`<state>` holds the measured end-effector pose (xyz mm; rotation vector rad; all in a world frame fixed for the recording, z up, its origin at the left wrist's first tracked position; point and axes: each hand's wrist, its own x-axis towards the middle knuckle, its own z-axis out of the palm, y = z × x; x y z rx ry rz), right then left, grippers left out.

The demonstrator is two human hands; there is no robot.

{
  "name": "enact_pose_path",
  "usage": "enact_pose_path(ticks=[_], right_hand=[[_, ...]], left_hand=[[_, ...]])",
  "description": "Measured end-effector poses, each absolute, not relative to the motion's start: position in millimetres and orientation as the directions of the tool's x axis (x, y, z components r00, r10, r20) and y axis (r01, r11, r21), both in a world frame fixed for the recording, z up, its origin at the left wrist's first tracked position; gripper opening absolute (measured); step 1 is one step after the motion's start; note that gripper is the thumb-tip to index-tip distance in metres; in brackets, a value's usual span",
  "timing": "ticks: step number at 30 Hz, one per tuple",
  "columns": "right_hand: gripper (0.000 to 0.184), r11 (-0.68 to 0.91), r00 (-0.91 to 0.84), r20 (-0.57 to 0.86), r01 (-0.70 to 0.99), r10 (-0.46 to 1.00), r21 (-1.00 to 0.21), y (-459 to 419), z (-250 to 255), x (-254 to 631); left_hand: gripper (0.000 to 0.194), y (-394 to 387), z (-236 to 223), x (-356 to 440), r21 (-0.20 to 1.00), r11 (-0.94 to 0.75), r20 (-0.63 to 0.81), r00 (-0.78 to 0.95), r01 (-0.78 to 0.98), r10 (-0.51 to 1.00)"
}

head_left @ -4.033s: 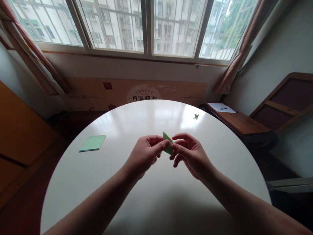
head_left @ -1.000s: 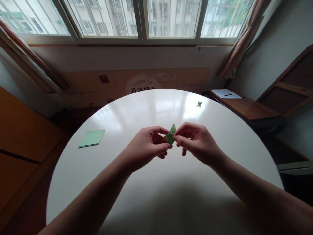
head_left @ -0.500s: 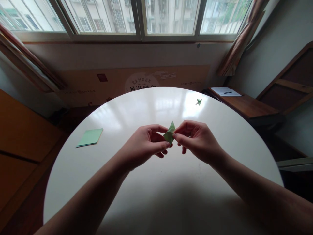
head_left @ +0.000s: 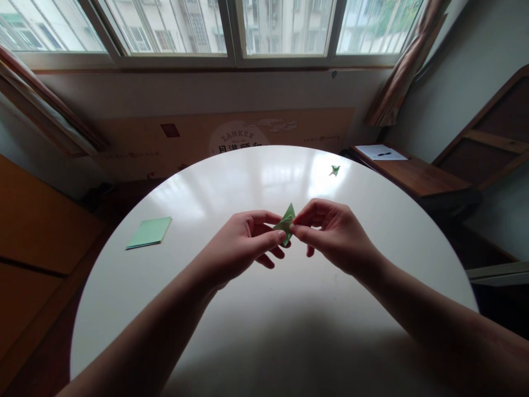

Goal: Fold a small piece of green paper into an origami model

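Above the white table, a small piece of folded green origami paper [head_left: 285, 223] is pinched between both hands, one pointed tip upward. My left hand [head_left: 248, 237] is closed on its lower left edge, thumb in front and forefinger behind. From the other side, my right hand [head_left: 330, 229] grips its right edge between thumb and fingertips. My fingers hide part of the folds. Farther back to the right lies a small green folded paper figure [head_left: 334, 170] on the table. A stack of square green paper [head_left: 149, 232] rests on the left side.
The round white table [head_left: 248, 331] fills the lower view, its far edge close to a printed cardboard panel [head_left: 136, 132] below the window. On the right stands a wooden side table [head_left: 433, 177] with a paper sheet [head_left: 381, 153] and a pen [head_left: 384, 154] on it.
Since four seconds ago the folded paper has been turned and shows more layers, and my right fingers have closed on it. Over the last second the hands have shifted only slightly.
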<state>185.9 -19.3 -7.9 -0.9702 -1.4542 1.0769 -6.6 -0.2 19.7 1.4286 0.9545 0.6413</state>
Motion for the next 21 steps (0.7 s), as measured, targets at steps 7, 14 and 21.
enact_pose_path(ticks=[7, 14, 21], right_hand=[[0.008, 0.241, -0.153, 0.240, -0.012, 0.959, -0.970, -20.2, -8.1, 186.2], [0.018, 0.072, -0.161, 0.097, -0.154, 0.982, -0.986, -18.0, -8.0, 186.0], [0.024, 0.025, -0.168, 0.057, -0.184, 0.984, -0.983, -16.7, -9.2, 187.5]], left_hand=[[0.018, -3.3, 17.3, -0.2, 0.977, 0.053, -0.144, 0.466, 0.204, 0.873], [0.026, -2.1, 15.3, -1.2, 0.982, 0.136, -0.180, 0.464, 0.128, 0.867], [0.032, -3.1, 14.6, -2.3, 0.981, 0.138, -0.186, 0.477, 0.134, 0.859]])
